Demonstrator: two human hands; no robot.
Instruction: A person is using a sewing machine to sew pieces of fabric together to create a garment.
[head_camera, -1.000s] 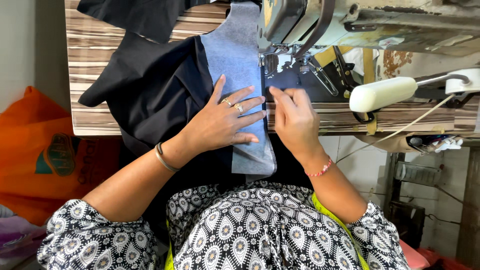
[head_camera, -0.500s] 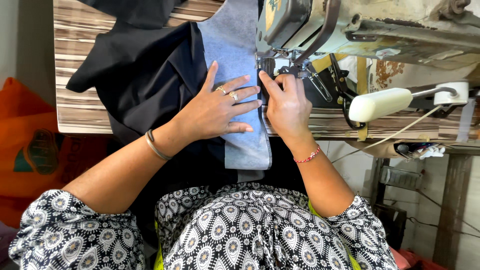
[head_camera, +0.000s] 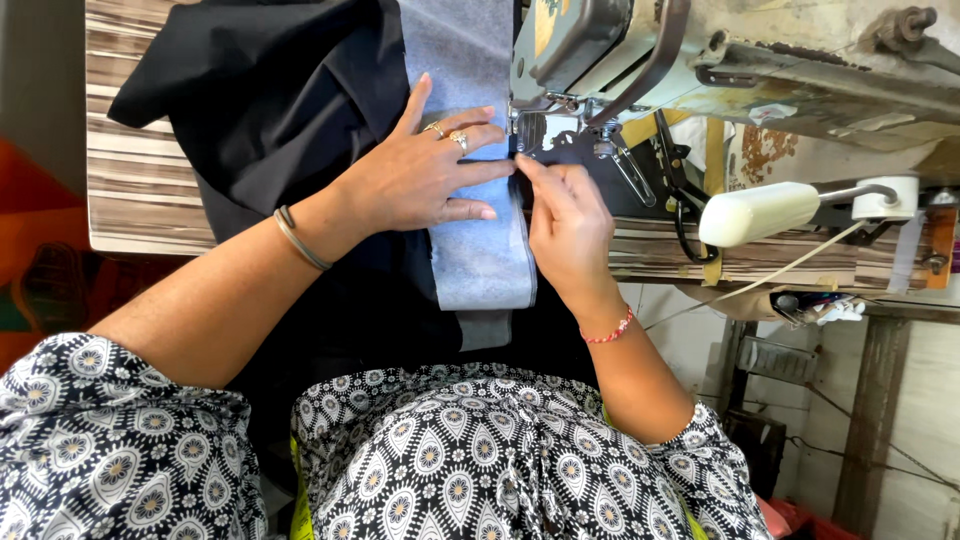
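Note:
My left hand (head_camera: 425, 170) lies flat, fingers spread, on a grey-blue strip of interfacing (head_camera: 478, 250) that rests on black cloth (head_camera: 290, 110). Rings show on two fingers and a bangle on the wrist. My right hand (head_camera: 565, 225) pinches the right edge of the strip between thumb and forefinger, just in front of the presser foot (head_camera: 528, 132) of the sewing machine (head_camera: 700, 60). The strip runs under the machine head and hangs over the table's front edge toward my lap.
A striped wooden table (head_camera: 140, 190) carries the cloth and machine. A white knee-lift pad (head_camera: 760, 212) on a metal rod sticks out to the right below the machine. An orange bag (head_camera: 30, 250) sits at the left. A cord hangs at the right.
Both hands have slid forward toward the presser foot. The right hand has gone from lying on the cloth to pinching the strip's edge by the needle.

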